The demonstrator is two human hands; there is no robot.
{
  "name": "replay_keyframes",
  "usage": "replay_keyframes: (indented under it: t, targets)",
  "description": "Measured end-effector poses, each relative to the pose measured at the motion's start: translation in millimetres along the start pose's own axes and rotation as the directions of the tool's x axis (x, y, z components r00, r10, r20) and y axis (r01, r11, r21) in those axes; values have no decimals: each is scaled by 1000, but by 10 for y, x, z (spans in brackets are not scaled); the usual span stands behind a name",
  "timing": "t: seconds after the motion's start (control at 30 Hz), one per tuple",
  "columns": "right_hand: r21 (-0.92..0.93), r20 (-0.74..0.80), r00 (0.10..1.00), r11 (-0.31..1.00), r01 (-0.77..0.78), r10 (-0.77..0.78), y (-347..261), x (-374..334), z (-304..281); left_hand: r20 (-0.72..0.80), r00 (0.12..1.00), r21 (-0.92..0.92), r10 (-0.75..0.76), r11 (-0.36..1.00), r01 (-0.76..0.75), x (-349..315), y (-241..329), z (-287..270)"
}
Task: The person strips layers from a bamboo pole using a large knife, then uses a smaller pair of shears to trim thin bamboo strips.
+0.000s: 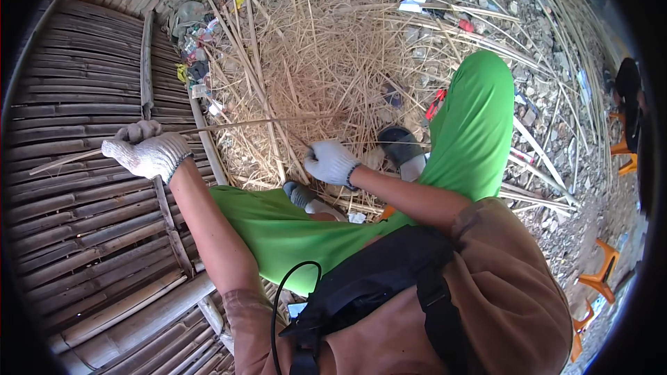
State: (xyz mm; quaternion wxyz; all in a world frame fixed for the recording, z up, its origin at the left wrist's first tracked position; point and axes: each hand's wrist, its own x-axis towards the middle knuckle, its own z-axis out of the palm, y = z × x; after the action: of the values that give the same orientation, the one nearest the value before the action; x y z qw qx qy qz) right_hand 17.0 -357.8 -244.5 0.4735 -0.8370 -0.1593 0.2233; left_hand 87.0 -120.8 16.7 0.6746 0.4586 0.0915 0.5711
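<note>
Left gloved hand (146, 149) closed round thin bamboo strip (229, 126), projecting both sides; right gloved hand (332, 163) curled, contents unclear. Risk: long free end snags shavings (313, 76) beyond, twisting loose.

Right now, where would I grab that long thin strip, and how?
Probably pinch the strip just to the right of the left hand, coming from the far side. It's slender, so fingertips should suit it better than a whole fist. That stretch is bare, and the person's forearms come in from the near side.
</note>
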Motion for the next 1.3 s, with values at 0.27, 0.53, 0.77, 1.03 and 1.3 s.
replay_keyframes:
  t: [0.27, 0.53, 0.77, 1.03, 1.3]
  targets:
    - [-538, 475, 862, 834, 125, 178, 1140, 84, 29, -11, 1000, -3, -21, 1000, 21, 65, 113, -182]
    - [-174, 66, 927, 919, -353, 369, 1060, -54, 153, -35, 985, 227, -166, 959, 170, -385, -65, 9]
    - [-154, 58, 931, 924, -350, 362, 778, -132, 58, 92, 951, 181, -294, 944, 275, -216, 229, -125]
    - [-191, 132, 952, 950, -248, 275, 768, -68, 364, 96, 983, 50, -158, 987, 154, 339, 771, -581]
    - [-292, 281, 851, 884, -364, 443, 1036, 61, 476, 76, 980, 82, -182, 981, 176, 461, 538, -829]
